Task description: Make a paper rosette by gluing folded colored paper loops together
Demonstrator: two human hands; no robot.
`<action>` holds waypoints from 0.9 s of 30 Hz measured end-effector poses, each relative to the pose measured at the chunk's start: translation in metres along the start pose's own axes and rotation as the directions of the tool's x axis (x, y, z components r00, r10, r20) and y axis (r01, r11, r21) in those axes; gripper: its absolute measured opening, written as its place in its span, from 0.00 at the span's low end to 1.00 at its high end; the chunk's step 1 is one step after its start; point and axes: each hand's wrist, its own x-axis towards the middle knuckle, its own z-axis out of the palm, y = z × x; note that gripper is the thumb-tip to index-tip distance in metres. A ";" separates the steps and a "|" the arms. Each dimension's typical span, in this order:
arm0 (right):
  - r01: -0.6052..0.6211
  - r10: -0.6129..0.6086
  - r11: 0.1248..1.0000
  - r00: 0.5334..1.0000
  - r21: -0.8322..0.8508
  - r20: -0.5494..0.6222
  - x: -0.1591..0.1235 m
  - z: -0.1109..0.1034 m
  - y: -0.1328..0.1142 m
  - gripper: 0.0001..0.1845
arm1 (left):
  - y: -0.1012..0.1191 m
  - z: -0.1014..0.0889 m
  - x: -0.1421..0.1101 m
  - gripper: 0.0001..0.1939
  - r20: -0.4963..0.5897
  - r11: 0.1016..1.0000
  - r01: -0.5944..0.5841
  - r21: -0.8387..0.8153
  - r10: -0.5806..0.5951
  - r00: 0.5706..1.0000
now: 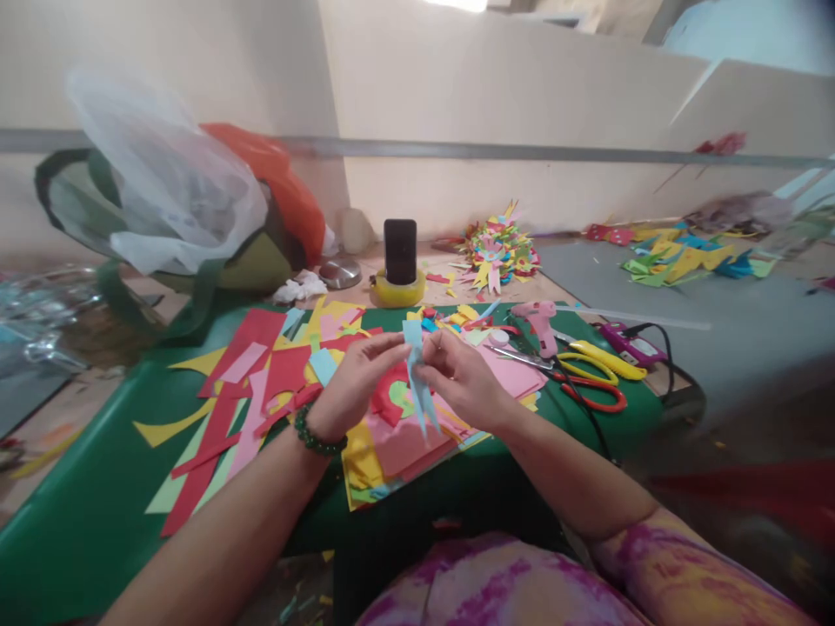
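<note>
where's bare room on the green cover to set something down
Bare green cover shows at left, between its edge and the red and yellow strips. Crowded: coloured paper under the left hand and right hand; glue gun and scissors at right.

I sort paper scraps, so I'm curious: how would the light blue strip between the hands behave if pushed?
The light blue paper strip is probably very light, as it looks thin at the fingertips of the left hand and right hand. Its slim tails would likely bend. It may tear most easily where they split.
</note>
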 end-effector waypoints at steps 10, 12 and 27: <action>-0.270 0.317 0.928 0.934 -0.255 0.167 -0.037 -0.007 0.008 0.07 | 0.020 -0.036 0.001 0.08 0.368 0.616 -0.256 0.745 -0.061 0.928; -0.276 0.357 0.891 0.916 -0.361 0.180 -0.038 -0.002 0.010 0.06 | 0.022 -0.038 -0.002 0.07 0.419 0.473 -0.304 0.827 -0.158 0.894; -0.267 0.548 0.665 0.809 -0.698 0.212 -0.028 0.008 0.008 0.09 | 0.020 -0.031 -0.006 0.14 0.502 0.350 -0.392 0.851 -0.320 0.804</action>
